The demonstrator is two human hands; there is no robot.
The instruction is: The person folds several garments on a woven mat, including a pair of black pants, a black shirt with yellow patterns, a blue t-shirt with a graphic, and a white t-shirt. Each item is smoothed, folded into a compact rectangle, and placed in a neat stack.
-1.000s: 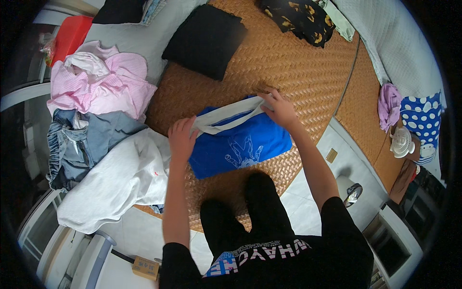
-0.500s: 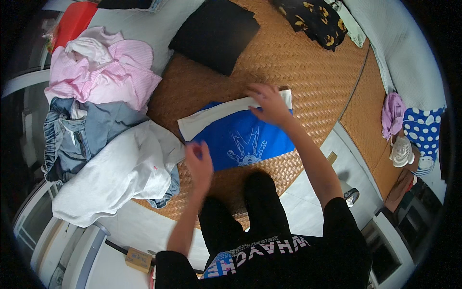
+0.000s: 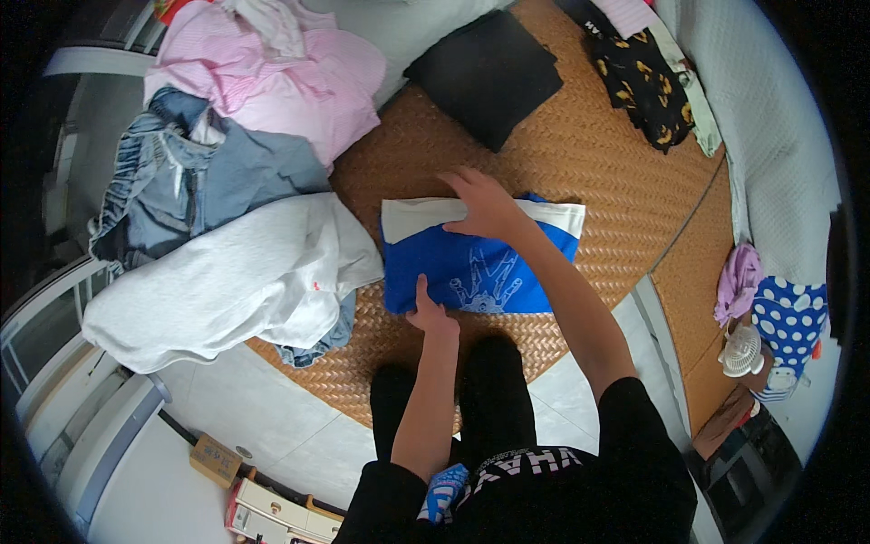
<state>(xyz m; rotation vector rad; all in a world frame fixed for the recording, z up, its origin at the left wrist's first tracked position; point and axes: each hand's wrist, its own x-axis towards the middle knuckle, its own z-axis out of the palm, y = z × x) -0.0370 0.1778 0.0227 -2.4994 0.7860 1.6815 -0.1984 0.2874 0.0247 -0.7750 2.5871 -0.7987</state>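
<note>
A folded blue garment point(image 3: 419, 254) with a white band along its far edge and a pale line-drawn hand print lies flat on the woven mat. My right hand point(image 3: 485, 208) rests over the white band, fingers spread and stretched to the left. At the near left edge of the garment is my left hand point(image 3: 431, 313), its index finger stretched out over the blue cloth. The other left fingers are partly hidden. Left of the garment, a light grey-white piece of clothing point(image 3: 236, 272) almost touches it.
Blue denim clothing point(image 3: 245, 168) and pink clothing point(image 3: 281, 91) are heaped at the left. Folded black cloth point(image 3: 485, 77) lies on the woven mat point(image 3: 390, 163) beyond my hands. Black patterned fabric point(image 3: 643, 86) lies far right. A small white fan point(image 3: 742, 352) stands near polka-dot fabric point(image 3: 788, 317).
The view has shifted. The blue garment now lies straighter and its near left corner is flatter. My left hand has moved right onto its near edge; my right hand has moved toward its middle.
</note>
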